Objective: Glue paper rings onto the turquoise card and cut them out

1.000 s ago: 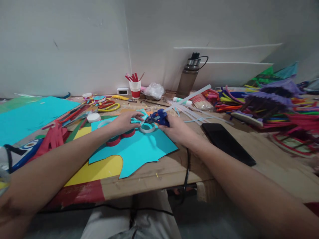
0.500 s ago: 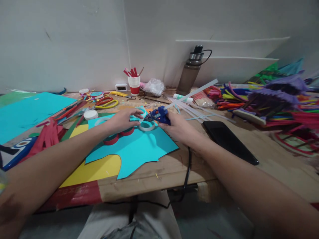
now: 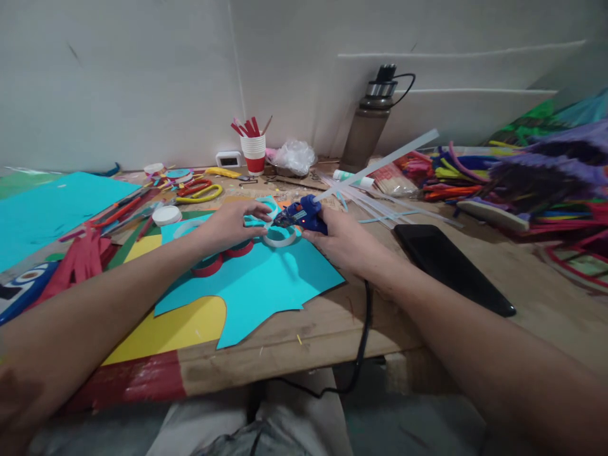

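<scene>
In the middle of the head view, my right hand [image 3: 337,240] is wrapped round a blue hot glue gun [image 3: 308,213], with a long translucent glue stick [image 3: 380,163] sticking out of its back end. Its nozzle points left, just above a white paper ring [image 3: 280,238] on a cut sheet of turquoise paper [image 3: 266,285]. My left hand [image 3: 232,225] is on the other side of the nozzle, fingers curved and thumb apart, the thumb tip close to the ring's edge. Red paper rings [image 3: 207,266] lie below this hand, partly covered by it.
A black phone [image 3: 451,269] lies right of my right forearm. The gun's black cable [image 3: 363,342] hangs over the table edge. Behind stand a dark bottle [image 3: 368,130] and a paper cup [image 3: 254,155] of red sticks. Scissors [image 3: 202,192] and a white lid [image 3: 166,215] lie left.
The view has shifted slightly, so the bottle and phone sit further right in it. Both hands and the glue gun keep nearly the same place over the rings.
</scene>
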`<move>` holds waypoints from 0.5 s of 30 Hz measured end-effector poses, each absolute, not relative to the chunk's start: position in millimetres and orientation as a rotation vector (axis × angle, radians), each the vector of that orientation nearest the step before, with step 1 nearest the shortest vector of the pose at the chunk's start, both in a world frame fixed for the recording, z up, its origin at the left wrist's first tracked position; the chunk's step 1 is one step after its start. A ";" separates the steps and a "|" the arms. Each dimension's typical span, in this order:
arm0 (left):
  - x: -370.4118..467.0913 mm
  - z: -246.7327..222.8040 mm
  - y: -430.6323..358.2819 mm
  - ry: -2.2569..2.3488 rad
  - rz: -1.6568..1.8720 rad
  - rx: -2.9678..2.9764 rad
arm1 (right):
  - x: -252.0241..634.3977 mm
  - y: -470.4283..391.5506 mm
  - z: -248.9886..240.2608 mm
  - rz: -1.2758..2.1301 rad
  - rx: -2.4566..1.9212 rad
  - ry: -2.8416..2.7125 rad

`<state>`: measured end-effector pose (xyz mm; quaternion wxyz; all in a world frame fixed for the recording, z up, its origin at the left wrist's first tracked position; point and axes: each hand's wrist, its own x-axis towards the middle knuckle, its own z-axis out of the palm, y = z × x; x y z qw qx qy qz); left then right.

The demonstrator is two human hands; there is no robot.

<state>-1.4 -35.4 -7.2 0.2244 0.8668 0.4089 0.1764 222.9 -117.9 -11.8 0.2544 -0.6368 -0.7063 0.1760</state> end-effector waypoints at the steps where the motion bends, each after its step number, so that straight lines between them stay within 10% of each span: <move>1: -1.8 -7.8 -34.7 1.133 0.487 2.389 | 223.1 -117.9 -11.6 0.472 -1.732 -1.916; 15: -3.8 -7.1 -35.2 1.118 0.464 2.428 | 221.3 -119.2 -9.3 0.444 -1.775 -1.939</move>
